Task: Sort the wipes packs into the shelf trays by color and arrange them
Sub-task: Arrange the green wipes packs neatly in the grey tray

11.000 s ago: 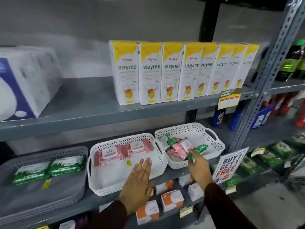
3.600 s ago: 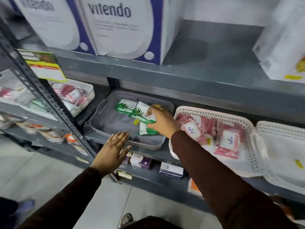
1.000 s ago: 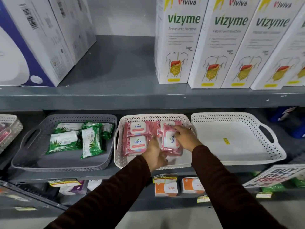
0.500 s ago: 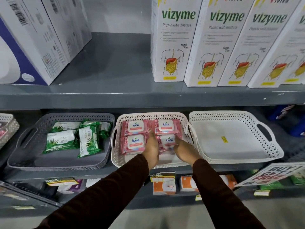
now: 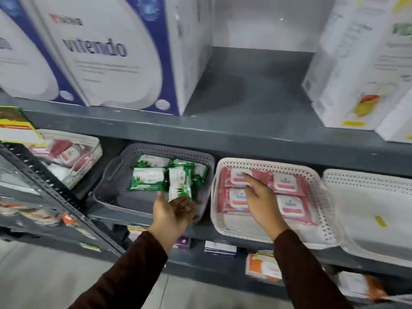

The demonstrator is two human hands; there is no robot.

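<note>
Here the left hand (image 5: 172, 211) sits at the front edge of the grey tray (image 5: 116, 172), palm up, its grip closed lightly on the lower end of a green wipes pack (image 5: 179, 182) that stands on end, tilted against the other green packs (image 5: 148, 179) lying flat in that tray. The right hand (image 5: 259, 197) hovers over the middle white tray (image 5: 323, 221), fingers spread and released, its index fingertip touching the white label of the rear-left pink pack. Four pink wipes packs (image 5: 288, 184) lie flat there in a two-by-two block, pushed toward the back of the tray. To the right, another white tray (image 5: 367, 210) carries only a small yellow sticker (image 5: 380, 221). All three trays stand side by side on the grey metal shelf (image 5: 223, 134). Above, large white-and-blue Vitendo boxes (image 5: 100, 52) stand on the upper shelf.
</note>
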